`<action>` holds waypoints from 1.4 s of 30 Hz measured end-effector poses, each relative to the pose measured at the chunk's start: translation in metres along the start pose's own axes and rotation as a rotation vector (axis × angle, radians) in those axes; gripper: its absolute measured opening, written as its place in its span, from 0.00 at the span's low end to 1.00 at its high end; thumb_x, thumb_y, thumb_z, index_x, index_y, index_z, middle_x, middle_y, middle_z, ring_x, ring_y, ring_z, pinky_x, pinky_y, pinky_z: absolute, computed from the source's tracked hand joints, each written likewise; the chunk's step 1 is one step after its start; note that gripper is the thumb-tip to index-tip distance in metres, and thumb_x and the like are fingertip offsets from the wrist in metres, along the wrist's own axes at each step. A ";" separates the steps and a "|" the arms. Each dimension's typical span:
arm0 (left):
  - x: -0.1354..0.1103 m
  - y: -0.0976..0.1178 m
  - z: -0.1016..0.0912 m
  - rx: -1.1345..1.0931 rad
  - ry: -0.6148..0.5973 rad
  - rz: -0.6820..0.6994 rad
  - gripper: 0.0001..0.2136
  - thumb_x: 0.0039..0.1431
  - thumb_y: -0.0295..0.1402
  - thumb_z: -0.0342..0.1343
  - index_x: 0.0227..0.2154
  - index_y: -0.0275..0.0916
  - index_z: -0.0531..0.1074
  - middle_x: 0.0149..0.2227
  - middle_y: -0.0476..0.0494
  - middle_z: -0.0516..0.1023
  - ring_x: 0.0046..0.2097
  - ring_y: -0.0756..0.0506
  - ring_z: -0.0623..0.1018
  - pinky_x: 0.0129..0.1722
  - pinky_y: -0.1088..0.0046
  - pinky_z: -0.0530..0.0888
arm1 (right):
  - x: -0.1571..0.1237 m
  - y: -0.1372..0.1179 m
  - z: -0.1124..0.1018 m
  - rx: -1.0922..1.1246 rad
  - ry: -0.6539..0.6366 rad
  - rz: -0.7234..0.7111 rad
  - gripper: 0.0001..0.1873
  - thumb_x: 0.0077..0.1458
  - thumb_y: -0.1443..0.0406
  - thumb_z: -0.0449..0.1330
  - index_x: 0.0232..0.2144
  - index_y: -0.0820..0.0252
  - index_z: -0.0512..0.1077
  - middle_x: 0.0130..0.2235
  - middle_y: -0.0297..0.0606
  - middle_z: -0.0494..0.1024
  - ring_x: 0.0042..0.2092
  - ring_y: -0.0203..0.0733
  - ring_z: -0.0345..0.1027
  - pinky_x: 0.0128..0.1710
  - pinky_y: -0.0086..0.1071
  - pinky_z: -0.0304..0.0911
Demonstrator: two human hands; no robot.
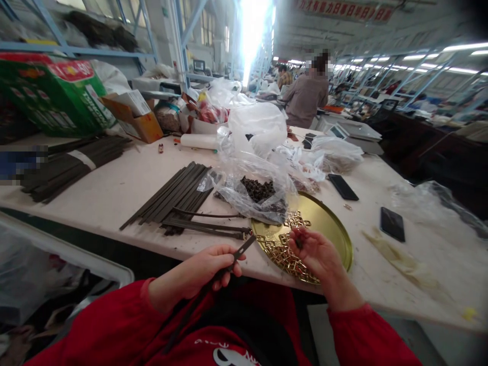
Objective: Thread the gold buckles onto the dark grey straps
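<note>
My left hand (217,269) is closed on a dark strap (244,247), whose slotted end points up and right past my fingers. The rest of the strap hangs down toward my lap. My right hand (316,254) is closed over the round gold tray (339,229), with a small dark piece (298,243) showing between thumb and fingers; its exact kind is hard to make out. Many gold buckles (285,256) lie heaped in the tray. An open plastic bag (236,201) of small dark loop-like pieces (257,189) rests against the tray's far left side.
Dark straps (171,193) lie in a pile at left, with a few buckled straps (213,229) before them. A banded strap bundle (72,165) sits farther left. Two phones (343,187) and a yellowish glove-like item (404,262) lie at right. A co-worker (308,99) is beyond.
</note>
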State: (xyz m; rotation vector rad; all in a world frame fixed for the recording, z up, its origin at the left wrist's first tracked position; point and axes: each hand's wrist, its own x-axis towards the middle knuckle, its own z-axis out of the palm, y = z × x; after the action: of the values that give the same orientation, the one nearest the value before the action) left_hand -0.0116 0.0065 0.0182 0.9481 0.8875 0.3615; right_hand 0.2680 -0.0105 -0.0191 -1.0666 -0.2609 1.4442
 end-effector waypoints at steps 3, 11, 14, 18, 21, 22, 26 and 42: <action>0.004 0.000 0.001 0.015 0.006 -0.007 0.13 0.49 0.35 0.51 0.36 0.32 0.68 0.27 0.48 0.71 0.19 0.58 0.63 0.14 0.84 0.55 | 0.006 -0.001 0.004 -0.529 -0.040 -0.158 0.08 0.46 0.60 0.58 0.25 0.58 0.66 0.23 0.30 0.68 0.23 0.32 0.61 0.20 0.25 0.58; 0.008 -0.001 -0.002 0.029 -0.003 -0.015 0.13 0.50 0.36 0.51 0.36 0.32 0.67 0.27 0.49 0.71 0.19 0.57 0.63 0.14 0.83 0.55 | 0.044 0.039 0.037 -1.667 -0.157 -0.442 0.06 0.43 0.66 0.59 0.28 0.60 0.70 0.32 0.38 0.70 0.35 0.41 0.63 0.34 0.32 0.53; 0.009 -0.002 -0.006 0.030 0.019 -0.025 0.13 0.50 0.36 0.51 0.36 0.33 0.67 0.27 0.49 0.71 0.19 0.57 0.63 0.14 0.83 0.55 | 0.055 0.042 0.038 -1.722 -0.177 -0.426 0.04 0.41 0.68 0.60 0.23 0.60 0.67 0.30 0.37 0.69 0.33 0.40 0.61 0.32 0.31 0.51; 0.014 -0.001 -0.009 0.056 0.019 -0.026 0.12 0.50 0.34 0.49 0.36 0.33 0.66 0.27 0.48 0.71 0.18 0.58 0.62 0.14 0.84 0.54 | 0.052 0.040 0.037 -1.731 -0.180 -0.415 0.05 0.45 0.67 0.58 0.21 0.59 0.64 0.26 0.35 0.68 0.30 0.38 0.59 0.29 0.31 0.49; 0.017 0.004 -0.009 0.099 0.019 0.023 0.12 0.50 0.34 0.48 0.36 0.33 0.65 0.27 0.49 0.70 0.18 0.58 0.60 0.14 0.83 0.53 | 0.033 0.038 0.044 -1.554 -0.169 -0.373 0.09 0.50 0.61 0.55 0.22 0.58 0.62 0.23 0.32 0.65 0.27 0.36 0.57 0.27 0.30 0.49; 0.019 0.007 -0.009 0.115 0.032 0.054 0.11 0.50 0.34 0.48 0.36 0.33 0.65 0.27 0.50 0.70 0.17 0.58 0.59 0.14 0.83 0.52 | 0.025 0.038 0.048 -1.402 -0.192 -0.311 0.11 0.51 0.58 0.54 0.23 0.58 0.61 0.22 0.30 0.62 0.24 0.34 0.55 0.24 0.29 0.48; 0.022 0.020 -0.005 0.198 0.093 0.195 0.12 0.52 0.36 0.48 0.37 0.35 0.65 0.27 0.52 0.68 0.17 0.58 0.56 0.15 0.81 0.52 | -0.009 0.040 0.070 -0.728 -0.327 -0.002 0.16 0.47 0.52 0.57 0.27 0.58 0.62 0.19 0.24 0.56 0.18 0.28 0.44 0.18 0.26 0.39; 0.007 0.012 0.014 0.862 0.379 0.510 0.06 0.52 0.31 0.49 0.21 0.38 0.63 0.21 0.52 0.66 0.25 0.51 0.65 0.25 0.77 0.57 | -0.041 0.069 0.094 -0.552 -0.360 -0.071 0.11 0.46 0.57 0.59 0.27 0.59 0.67 0.19 0.26 0.60 0.19 0.28 0.46 0.17 0.25 0.40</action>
State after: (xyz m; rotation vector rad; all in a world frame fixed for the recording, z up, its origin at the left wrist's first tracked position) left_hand 0.0047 0.0100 0.0280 1.9643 1.1680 0.6246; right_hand 0.1467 -0.0209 0.0013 -1.2069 -0.9905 1.5335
